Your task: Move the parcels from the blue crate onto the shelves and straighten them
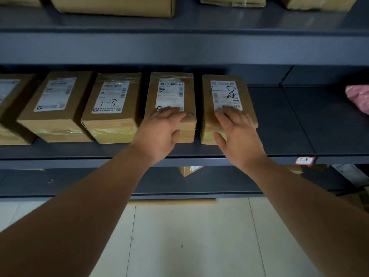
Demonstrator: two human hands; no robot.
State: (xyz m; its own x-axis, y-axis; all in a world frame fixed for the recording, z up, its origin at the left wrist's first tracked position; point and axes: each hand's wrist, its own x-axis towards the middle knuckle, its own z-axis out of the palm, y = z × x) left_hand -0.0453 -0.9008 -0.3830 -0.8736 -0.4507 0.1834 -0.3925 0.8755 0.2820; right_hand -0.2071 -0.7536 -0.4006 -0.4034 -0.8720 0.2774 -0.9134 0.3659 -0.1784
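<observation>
In the head view, a row of brown cardboard parcels with white shipping labels is being shown lying side by side on the dark grey metal shelf. The rightmost brown cardboard parcel, marked "1-8" in black pen on its label, is being touched by the right hand, whose fingers are spread flat on the near end of its top while the thumb is lying against its front face. The neighbouring brown cardboard parcel to its left is being covered at its near edge by the left hand, palm down and fingers extended, not curled around anything. A narrow gap is being left between these two parcels. Further left, a taped brown parcel also marked "1-8" is sitting untouched. A small red-bordered tag reading "1-8" is being displayed on the shelf's front edge. A pink soft packet is lying at the far right, well apart. The blue crate is not being shown.
</observation>
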